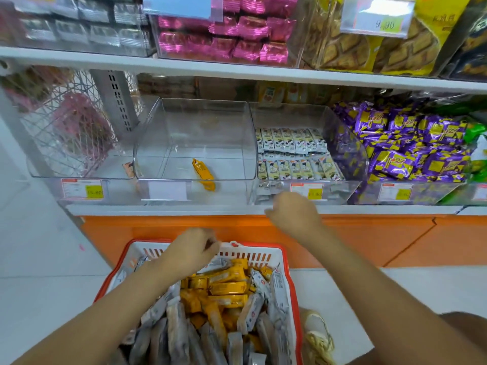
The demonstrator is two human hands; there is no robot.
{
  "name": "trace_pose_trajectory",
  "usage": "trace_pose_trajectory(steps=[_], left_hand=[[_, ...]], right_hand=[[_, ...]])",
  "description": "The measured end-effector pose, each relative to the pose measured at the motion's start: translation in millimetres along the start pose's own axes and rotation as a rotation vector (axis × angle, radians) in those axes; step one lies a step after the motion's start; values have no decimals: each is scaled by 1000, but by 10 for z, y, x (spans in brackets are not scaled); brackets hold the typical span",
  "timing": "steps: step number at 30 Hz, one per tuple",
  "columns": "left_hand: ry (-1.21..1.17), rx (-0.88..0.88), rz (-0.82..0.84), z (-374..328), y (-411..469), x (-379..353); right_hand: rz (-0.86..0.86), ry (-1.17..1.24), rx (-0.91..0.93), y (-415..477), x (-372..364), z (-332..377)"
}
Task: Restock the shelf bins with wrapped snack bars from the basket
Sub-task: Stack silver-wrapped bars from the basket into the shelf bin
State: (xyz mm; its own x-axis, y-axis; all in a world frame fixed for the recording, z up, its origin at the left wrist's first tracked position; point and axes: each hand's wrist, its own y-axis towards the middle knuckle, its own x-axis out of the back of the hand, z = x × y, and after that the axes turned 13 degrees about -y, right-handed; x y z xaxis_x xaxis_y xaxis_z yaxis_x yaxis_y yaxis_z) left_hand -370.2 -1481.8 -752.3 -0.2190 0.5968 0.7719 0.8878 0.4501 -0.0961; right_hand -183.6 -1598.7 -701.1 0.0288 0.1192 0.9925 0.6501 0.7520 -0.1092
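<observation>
Snack bars [224,288] are heaped in the basket [279,250] on the floor, approx. full: orange wrappers in the middle, grey-white ones round them & toward the camera. Only one orange bar [203,175] is seen in the middle bin [195,122], lying slantwise nr its front lip; the rest of that bin is bare. The right-hand bin [353,154] is stocked partway w/ white bars [292,140] in neat rows, w/ room above & behind. Judged from this, restocking is at an early stage: most of the stock is yet to be moved, esp. the orange bars.

The left hand [192,251] is held over the basket's far rim, fingers curled under. Whether a bar is pinched can't be told, as the fingertips are blurred. The right hand [292,214] is raised just in front of the price tag [307,189] on the right-hand bin, back to the camera, fingers curled; what's in it, if anything, is hidden.

Further out, purple packs [411,148] are piled to the right, pink packs [232,35] are stacked on the shelf above, & an orange base panel [369,241] is seen below the shelf edge.
</observation>
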Motion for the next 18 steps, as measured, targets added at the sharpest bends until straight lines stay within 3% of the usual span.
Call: trace_pose_trajectory(steps=[4,7,11,15,18], left_hand=[[169,210,320,365,-276,-212],[164,335,470,634,-496,-378],[108,348,433,866,-743,-512],[-15,360,269,909,-843,-554],[74,419,187,851,-870,-614]], right_hand=[[351,-119,151,-188,-730,203],[468,-226,224,-294,-1132,179],[442,-236,132,-376,-1502,129],[406,-247,-12,-441,-1794,252],[359,-281,-93,-508,-1921,350]])
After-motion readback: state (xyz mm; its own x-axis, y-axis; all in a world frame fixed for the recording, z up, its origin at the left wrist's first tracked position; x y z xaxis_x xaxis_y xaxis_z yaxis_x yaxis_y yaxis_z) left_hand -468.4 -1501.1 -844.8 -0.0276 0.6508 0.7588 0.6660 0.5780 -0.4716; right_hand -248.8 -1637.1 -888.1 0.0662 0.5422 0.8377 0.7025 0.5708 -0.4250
